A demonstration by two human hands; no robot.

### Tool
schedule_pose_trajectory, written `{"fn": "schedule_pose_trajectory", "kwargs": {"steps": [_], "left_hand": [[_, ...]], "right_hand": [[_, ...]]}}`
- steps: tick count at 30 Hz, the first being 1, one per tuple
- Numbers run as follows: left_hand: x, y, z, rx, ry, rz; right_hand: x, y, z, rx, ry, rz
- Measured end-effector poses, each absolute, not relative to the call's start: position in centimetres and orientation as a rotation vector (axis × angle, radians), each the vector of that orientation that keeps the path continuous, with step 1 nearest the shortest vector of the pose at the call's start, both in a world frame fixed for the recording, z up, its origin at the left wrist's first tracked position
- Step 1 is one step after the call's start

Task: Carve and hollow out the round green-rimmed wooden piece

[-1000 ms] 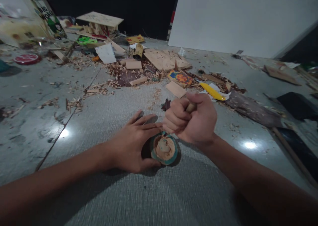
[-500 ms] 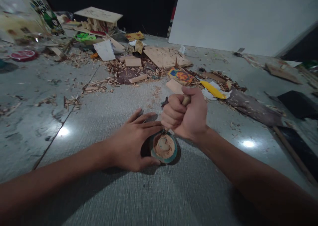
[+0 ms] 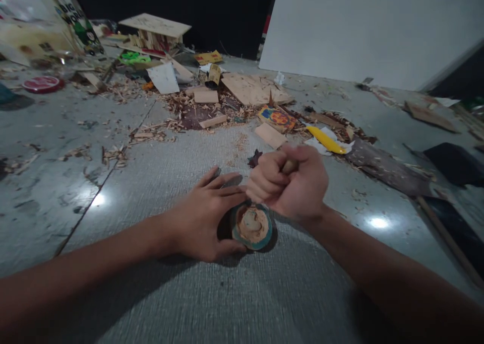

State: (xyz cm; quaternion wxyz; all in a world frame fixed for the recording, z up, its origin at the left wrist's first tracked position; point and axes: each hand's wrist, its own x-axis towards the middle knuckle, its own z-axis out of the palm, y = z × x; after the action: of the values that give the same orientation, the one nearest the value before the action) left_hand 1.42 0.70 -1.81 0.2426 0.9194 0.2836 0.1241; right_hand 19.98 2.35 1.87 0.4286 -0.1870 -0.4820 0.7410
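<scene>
A small round dish (image 3: 252, 226) with a teal rim and tan paste inside sits on the grey floor in front of me. My left hand (image 3: 206, 220) cups its left side, thumb and fingers wrapped round the rim. My right hand (image 3: 289, 183) is a fist just above the dish, closed on a wooden-handled tool (image 3: 289, 166) whose tip points down into the paste. Most of the tool is hidden inside the fist.
Wood shavings, small wood blocks (image 3: 269, 135), a plywood sheet (image 3: 254, 88) and a yellow object (image 3: 325, 139) litter the floor beyond. A painted tile (image 3: 277, 117) lies near them. A white board (image 3: 370, 29) leans at the back; dark strips (image 3: 449, 233) lie at right.
My right fist has shifted slightly over the dish, back and forth with the tool in the paste. The left hand stays on the dish rim.
</scene>
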Motion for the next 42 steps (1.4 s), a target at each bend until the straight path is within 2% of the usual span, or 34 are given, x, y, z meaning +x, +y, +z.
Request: {"fn": "schedule_pose_trajectory", "kwargs": {"steps": [10, 17, 26, 37, 42], "left_hand": [[1.3, 0.8, -1.9, 2.553, 0.750, 0.323], [1.5, 0.8, -1.8, 2.554, 0.774, 0.287], [1.5, 0.8, -1.9, 2.585, 0.747, 0.314], [1.3, 0.9, -2.1, 2.573, 0.752, 0.357], [1.4, 0.9, -1.9, 2.565, 0.768, 0.335]], "right_hand": [[19.4, 2.1, 1.7, -0.334, -1.488, 1.818], [19.8, 4.2, 1.4, -0.601, -0.981, 2.056], [20.6, 5.0, 0.5, -0.815, -0.465, 2.032], [21.0, 5.0, 0.3, -0.798, -0.280, 1.948], [20.9, 4.5, 1.2, -0.762, -0.437, 1.874]]}}
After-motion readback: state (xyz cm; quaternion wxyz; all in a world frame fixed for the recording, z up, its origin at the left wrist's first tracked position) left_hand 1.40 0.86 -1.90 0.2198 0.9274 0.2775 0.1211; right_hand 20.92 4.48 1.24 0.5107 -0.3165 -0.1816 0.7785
